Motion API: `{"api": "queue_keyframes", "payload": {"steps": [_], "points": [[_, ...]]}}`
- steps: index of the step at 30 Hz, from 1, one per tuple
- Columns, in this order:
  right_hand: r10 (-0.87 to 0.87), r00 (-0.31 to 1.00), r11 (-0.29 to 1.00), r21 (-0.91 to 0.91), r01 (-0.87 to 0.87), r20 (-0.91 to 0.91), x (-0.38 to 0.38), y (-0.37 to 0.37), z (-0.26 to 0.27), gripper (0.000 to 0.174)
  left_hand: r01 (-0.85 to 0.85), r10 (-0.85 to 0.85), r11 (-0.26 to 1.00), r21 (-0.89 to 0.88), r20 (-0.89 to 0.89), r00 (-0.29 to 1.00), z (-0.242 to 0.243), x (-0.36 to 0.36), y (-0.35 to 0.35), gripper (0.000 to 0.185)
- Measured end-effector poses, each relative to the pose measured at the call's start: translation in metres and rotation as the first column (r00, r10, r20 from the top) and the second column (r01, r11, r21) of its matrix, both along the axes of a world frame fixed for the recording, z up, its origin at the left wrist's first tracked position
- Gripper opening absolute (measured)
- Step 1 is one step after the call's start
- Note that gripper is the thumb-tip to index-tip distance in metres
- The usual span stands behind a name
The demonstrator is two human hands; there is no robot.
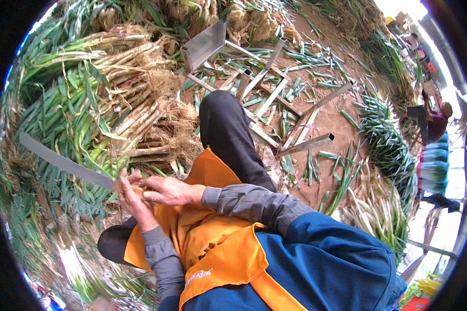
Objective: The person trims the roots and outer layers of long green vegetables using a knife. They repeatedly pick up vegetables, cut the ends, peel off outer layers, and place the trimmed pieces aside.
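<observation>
In front of my lap is a knife with a long, slightly curved blade [68, 162], pointing out to the left. My left hand [134, 204] is at its wooden handle [138, 191], fingers against the handle near the blade's base. From the other side my right hand [165, 189] meets it there, thumb and fingers on the handle. The fingers partly hide the handle. Just beyond the hands lies a big heap of long green onions [113, 97], their pale stalks and bushy roots [171, 120] turned towards the middle. An orange apron [214, 241] covers my lap.
Right of my raised knee stands a square-tube metal frame [270, 97] with a metal trough [205, 44] at one end. Cut green leaves [299, 91] litter the brown ground. Trimmed onions [385, 128] are stacked at right, more onions [76, 268] lie lower left. A person [438, 120] is at the far right.
</observation>
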State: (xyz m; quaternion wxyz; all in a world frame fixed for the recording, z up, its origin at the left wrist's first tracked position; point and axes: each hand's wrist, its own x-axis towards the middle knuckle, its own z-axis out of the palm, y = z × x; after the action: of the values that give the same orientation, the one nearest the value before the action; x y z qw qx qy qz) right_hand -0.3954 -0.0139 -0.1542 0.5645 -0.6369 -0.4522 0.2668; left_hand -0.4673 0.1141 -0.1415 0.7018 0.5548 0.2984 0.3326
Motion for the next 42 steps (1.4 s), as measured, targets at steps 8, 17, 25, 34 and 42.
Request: {"api": "queue_keyframes", "payload": {"steps": [8,17,25,34,42], "points": [[-0.06,0.947,0.965,0.226,0.137,-0.316,-0.012,0.008,0.071,0.037,0.209,-0.22,0.951,0.23,0.024,0.975,0.098,0.003,-0.026,0.059],[-0.427,0.613,0.688,0.201,0.698,-0.665,0.081,-0.118,0.104,0.023,0.446,-0.291,0.77,0.457,-0.371,0.882,0.096,0.001,0.072,0.063],[-0.941,0.026,0.093,-0.186,0.978,-0.336,0.113,-0.292,-0.129,0.01,0.589,0.382,0.302,0.75,-0.661,0.646,0.003,-0.074,0.128,0.039],[-0.924,-0.092,0.07,-0.401,0.913,-0.371,0.112,-0.328,-0.243,0.027,0.494,0.39,0.335,0.802,-0.595,0.702,-0.003,-0.049,0.115,0.04],[-0.794,-0.219,0.161,-0.544,0.823,-0.567,0.159,-0.345,-0.265,0.032,0.481,0.38,0.366,0.797,-0.599,0.705,0.004,-0.041,0.105,0.04]]}}
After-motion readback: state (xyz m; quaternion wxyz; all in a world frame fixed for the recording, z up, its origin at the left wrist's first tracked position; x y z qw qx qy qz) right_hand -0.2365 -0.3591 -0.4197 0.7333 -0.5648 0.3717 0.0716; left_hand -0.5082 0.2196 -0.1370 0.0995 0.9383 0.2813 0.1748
